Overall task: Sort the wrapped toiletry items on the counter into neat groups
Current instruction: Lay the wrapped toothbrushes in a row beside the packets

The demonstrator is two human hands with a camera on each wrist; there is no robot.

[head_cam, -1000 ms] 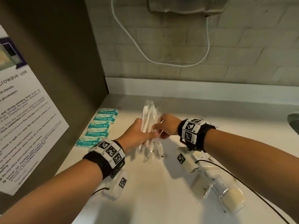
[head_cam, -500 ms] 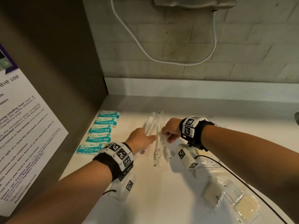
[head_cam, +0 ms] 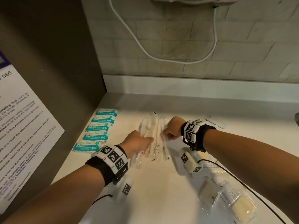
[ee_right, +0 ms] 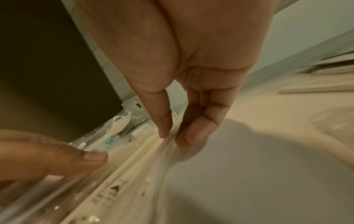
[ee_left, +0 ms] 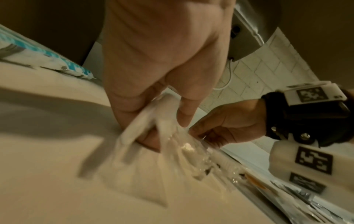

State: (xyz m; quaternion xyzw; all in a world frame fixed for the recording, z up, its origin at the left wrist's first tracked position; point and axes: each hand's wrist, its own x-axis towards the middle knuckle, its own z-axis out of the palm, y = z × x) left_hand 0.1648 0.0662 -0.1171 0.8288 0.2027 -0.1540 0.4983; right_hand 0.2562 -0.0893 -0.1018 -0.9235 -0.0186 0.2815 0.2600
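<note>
A bundle of clear-wrapped white toothbrushes [head_cam: 156, 135] lies fanned out on the pale counter [head_cam: 158, 191], mid-frame. My left hand [head_cam: 149, 140] grips the bundle's left side; the left wrist view shows thumb and fingers curled round the wrappers [ee_left: 162, 151]. From the right, my right hand [head_cam: 165, 133] pinches the edge of a wrapper between thumb and fingers, as the right wrist view [ee_right: 177, 136] shows. A neat column of several teal wipe packets [head_cam: 100, 126] lies along the left wall.
Clear-wrapped cream items [head_cam: 239, 206] and a flatter packet [head_cam: 208, 193] lie at the lower right. More thin wrapped items [head_cam: 212, 122] lie behind my right wrist. A dark side panel [head_cam: 48, 62] with a notice bounds the left. A white cable [head_cam: 145, 50] hangs on the tiled wall.
The toothbrush bundle has come down from upright in the air to low on the counter and spread out. Both hands went down with it.
</note>
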